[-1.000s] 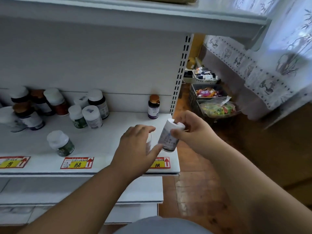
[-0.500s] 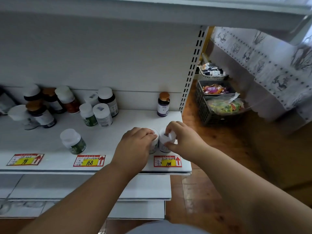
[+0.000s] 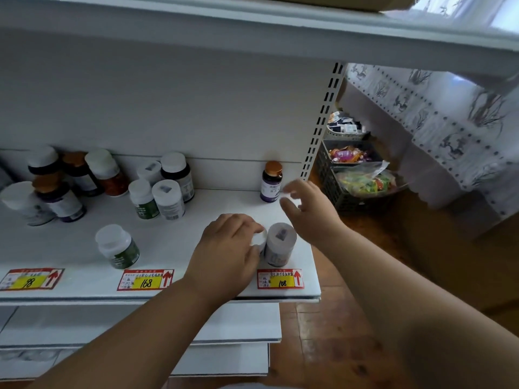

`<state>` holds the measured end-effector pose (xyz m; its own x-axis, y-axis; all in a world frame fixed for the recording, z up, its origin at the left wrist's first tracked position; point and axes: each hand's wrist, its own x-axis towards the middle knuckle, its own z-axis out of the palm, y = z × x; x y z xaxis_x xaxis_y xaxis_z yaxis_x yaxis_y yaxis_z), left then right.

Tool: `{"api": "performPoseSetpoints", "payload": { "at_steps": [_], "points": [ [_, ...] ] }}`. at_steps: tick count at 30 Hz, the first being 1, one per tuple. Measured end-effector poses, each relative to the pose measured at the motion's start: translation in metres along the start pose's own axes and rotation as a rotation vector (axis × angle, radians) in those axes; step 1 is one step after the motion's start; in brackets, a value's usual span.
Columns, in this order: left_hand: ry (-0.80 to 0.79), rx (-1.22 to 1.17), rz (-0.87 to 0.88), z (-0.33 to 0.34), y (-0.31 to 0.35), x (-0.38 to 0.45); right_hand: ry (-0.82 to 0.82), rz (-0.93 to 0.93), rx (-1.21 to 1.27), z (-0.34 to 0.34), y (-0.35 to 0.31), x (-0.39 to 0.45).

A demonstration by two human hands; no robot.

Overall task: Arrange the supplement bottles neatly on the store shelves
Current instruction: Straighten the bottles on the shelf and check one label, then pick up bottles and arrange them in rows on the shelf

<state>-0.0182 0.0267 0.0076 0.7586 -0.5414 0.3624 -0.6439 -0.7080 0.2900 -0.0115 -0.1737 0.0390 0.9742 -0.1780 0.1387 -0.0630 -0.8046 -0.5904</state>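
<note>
On the white shelf (image 3: 179, 254) two white-capped bottles stand side by side near the front right, above the 108 price tag. My left hand (image 3: 224, 254) is curled round the left one (image 3: 259, 240), which it mostly hides. The right one (image 3: 280, 245) stands free and upright. My right hand (image 3: 307, 211) hovers above and behind it, fingers spread, holding nothing. A purple bottle with an orange cap (image 3: 271, 182) stands at the back wall, just left of my right fingertips. A green-label bottle (image 3: 118, 247) stands alone at the front. A loose cluster of bottles (image 3: 157, 189) crowds the back left.
Price tags 98 (image 3: 29, 279), 168 (image 3: 146, 279) and 108 (image 3: 280, 279) line the shelf's front edge. An upper shelf (image 3: 252, 26) overhangs. Right of the slotted upright, crates with packets (image 3: 354, 175) sit on the wooden floor below a patterned cloth (image 3: 449, 130).
My right hand set its white bottle down next to the left one, let go, and lifted up and back. My left hand stayed on its bottle.
</note>
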Motion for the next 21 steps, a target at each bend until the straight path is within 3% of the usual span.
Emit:
{"api": "performPoseSetpoints", "payload": {
  "at_steps": [7, 12, 15, 21],
  "points": [
    [0.069, -0.057, -0.111, -0.008, 0.003, 0.021, -0.104, 0.049, -0.236, 0.017, -0.002, 0.094],
    [0.073, -0.089, -0.177, -0.005, 0.003, 0.023, -0.050, 0.026, -0.295, 0.025, 0.002, 0.102],
    [0.088, -0.104, -0.219, -0.008, 0.006, 0.020, -0.027, 0.021, -0.221, 0.022, 0.002, 0.096],
    [0.168, -0.213, -0.370, -0.016, 0.015, 0.017, 0.063, -0.008, 0.196, -0.005, -0.013, 0.058]
  ]
}}
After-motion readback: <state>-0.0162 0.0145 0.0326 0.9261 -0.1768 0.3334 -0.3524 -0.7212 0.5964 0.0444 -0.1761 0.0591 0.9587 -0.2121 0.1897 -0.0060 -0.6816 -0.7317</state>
